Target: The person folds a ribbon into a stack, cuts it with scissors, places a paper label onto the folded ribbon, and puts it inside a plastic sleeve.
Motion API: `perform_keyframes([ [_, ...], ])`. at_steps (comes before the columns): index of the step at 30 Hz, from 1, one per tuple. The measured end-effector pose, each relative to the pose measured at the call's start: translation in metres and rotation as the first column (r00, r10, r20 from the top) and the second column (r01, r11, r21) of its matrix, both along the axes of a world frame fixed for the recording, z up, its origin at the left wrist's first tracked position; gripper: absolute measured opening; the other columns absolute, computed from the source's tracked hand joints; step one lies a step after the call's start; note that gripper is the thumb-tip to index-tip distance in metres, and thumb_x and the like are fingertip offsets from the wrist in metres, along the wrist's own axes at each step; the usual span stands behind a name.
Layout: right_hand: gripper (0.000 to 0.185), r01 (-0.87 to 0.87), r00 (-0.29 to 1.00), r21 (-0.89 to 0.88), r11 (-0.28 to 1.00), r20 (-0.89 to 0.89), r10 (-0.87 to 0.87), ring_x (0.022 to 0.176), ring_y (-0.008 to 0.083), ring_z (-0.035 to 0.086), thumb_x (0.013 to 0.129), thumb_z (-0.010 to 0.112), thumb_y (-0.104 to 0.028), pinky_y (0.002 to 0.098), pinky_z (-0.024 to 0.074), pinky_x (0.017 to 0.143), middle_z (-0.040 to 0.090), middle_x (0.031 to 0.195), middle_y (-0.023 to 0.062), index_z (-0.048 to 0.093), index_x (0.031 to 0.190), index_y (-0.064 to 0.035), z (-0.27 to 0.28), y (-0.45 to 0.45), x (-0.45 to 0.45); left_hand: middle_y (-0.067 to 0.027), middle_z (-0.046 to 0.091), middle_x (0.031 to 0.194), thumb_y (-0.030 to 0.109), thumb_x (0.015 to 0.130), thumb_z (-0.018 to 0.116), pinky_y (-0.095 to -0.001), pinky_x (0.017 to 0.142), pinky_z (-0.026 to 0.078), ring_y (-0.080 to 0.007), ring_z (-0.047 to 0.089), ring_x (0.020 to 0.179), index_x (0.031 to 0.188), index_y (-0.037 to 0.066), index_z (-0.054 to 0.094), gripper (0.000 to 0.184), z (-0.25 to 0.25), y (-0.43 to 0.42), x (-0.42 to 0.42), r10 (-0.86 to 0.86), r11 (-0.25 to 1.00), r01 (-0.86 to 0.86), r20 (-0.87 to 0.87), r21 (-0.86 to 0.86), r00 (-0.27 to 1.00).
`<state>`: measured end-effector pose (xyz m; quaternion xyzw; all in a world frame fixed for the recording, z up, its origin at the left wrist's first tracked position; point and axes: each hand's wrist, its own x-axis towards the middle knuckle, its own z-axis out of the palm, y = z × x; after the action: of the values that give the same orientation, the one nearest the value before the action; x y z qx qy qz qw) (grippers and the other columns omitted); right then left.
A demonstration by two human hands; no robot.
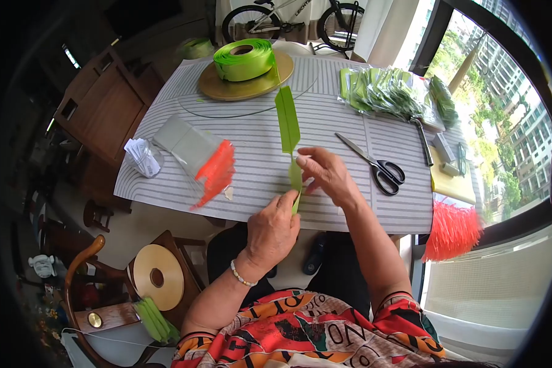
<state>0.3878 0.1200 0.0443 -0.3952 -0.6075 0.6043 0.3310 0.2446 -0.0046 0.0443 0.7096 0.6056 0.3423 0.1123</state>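
A bright green ribbon (288,119) runs from its roll down to the near table edge, with a narrow pinched spot partway and a paler stretch below it. My left hand (273,224) pinches the ribbon's lower end between thumb and fingers at the table edge. Beside the paler stretch is my right hand (328,175), its fingers loosely bent and apart. Its thumb tip is close to the ribbon; whether they touch is unclear. The large green ribbon roll (244,60) lies on a round wooden board (211,84) at the far side. Black-handled scissors (377,165) lie open to the right.
Left on the striped table (257,159) are a jar of white slips (143,158) and a clear bag (187,144) with red strands. Bagged green pieces (383,91) lie far right; a red fringe (452,230) hangs over the right edge. A chair (83,270) holds a yellowish roll (159,264).
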Motion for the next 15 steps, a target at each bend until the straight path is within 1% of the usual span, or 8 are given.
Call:
perform_keyframes([
  [1,0.06,-0.022,0.999,0.022,1.0,0.031,0.022,0.084,0.0174,0.063,0.094,0.065,-0.038,0.0278,0.0561,0.057,0.063,0.101,0.0133,0.052,0.129,0.0083,-0.003,-0.011,-0.001,-0.0171,0.066,0.095,0.005,0.08,0.069,-0.0443,0.069,0.052,-0.0375,0.065,0.081,0.119,0.003,0.056,0.041,0.002,-0.002,0.003,-0.02,0.999,0.018,-0.043,-0.033,0.999],
  [4,0.048,-0.038,0.971,0.088,0.995,0.237,0.016,0.085,0.0165,0.063,0.092,0.067,-0.023,0.0288,0.0554,0.067,0.065,0.104,0.0139,0.053,0.127,0.0071,-0.007,-0.025,-0.006,-0.0167,0.066,0.094,0.007,0.08,0.069,-0.0446,0.067,0.052,-0.037,0.065,0.078,0.118,0.003,0.057,0.04,0.01,-0.011,0.009,-0.073,0.992,0.057,-0.141,-0.111,0.987],
  [6,0.044,-0.019,0.979,0.104,0.994,0.202,-0.002,0.086,0.0167,0.064,0.09,0.066,-0.015,0.029,0.0547,0.071,0.065,0.104,0.0135,0.053,0.126,0.0066,-0.016,-0.024,-0.006,-0.0165,0.066,0.094,0.01,0.08,0.071,-0.0426,0.067,0.053,-0.035,0.067,0.078,0.118,0.002,0.058,0.041,0.014,-0.018,0.011,-0.105,0.987,0.082,-0.167,-0.138,0.98],
  [8,0.041,-0.011,0.999,0.013,1.0,0.042,0.011,0.088,0.0171,0.064,0.09,0.065,-0.009,0.0295,0.0544,0.075,0.065,0.105,0.0131,0.053,0.126,0.0061,-0.024,-0.024,-0.005,-0.0141,0.068,0.091,0.015,0.081,0.074,-0.0355,0.067,0.054,-0.0244,0.069,0.075,0.12,-0.001,0.059,0.044,0.032,-0.024,0.003,-0.209,0.926,0.221,0.073,-0.305,0.975],
  [9,0.04,-0.025,0.994,-0.08,0.997,-0.106,0.016,0.089,0.0173,0.064,0.09,0.064,-0.007,0.03,0.0545,0.077,0.065,0.106,0.0129,0.053,0.126,0.0058,-0.028,-0.024,-0.005,-0.009,0.069,0.09,0.022,0.085,0.075,-0.0274,0.067,0.052,-0.0121,0.066,0.075,0.123,-0.002,0.059,0.047,0.033,-0.027,-0.007,-0.151,0.908,0.261,0.325,-0.327,0.934],
  [10,0.04,-0.05,0.967,-0.165,0.985,-0.255,0.006,0.09,0.0176,0.065,0.09,0.063,-0.005,0.0304,0.0546,0.079,0.065,0.106,0.0127,0.053,0.127,0.0055,-0.023,-0.026,-0.007,-0.0126,0.07,0.084,0.032,0.087,0.073,-0.0287,0.066,0.053,-0.0154,0.068,0.074,0.119,-0.003,0.061,0.049,0.028,-0.028,-0.018,-0.052,0.93,0.224,0.498,-0.292,0.866],
  [12,0.04,-0.058,0.965,-0.249,0.967,-0.261,-0.009,0.094,0.0191,0.066,0.09,0.062,-0.003,0.0323,0.0547,0.085,0.064,0.11,0.0133,0.053,0.128,0.005,-0.014,-0.032,-0.005,-0.0076,0.07,0.087,0.032,0.092,0.069,-0.0258,0.067,0.053,-0.0122,0.067,0.076,0.121,-0.003,0.059,0.047,0.02,-0.019,-0.046,0.041,0.963,0.146,0.66,-0.226,0.75],
  [15,0.038,-0.062,0.955,-0.243,0.968,-0.298,-0.014,0.094,0.0199,0.066,0.091,0.062,-0.005,0.0333,0.0546,0.086,0.065,0.109,0.013,0.054,0.127,0.0053,-0.015,-0.035,-0.007,-0.0069,0.069,0.094,0.027,0.094,0.066,-0.0272,0.069,0.057,-0.0147,0.068,0.079,0.123,-0.003,0.058,0.043,-0.001,-0.01,-0.058,0.231,0.936,0.027,0.669,-0.351,0.706],
])
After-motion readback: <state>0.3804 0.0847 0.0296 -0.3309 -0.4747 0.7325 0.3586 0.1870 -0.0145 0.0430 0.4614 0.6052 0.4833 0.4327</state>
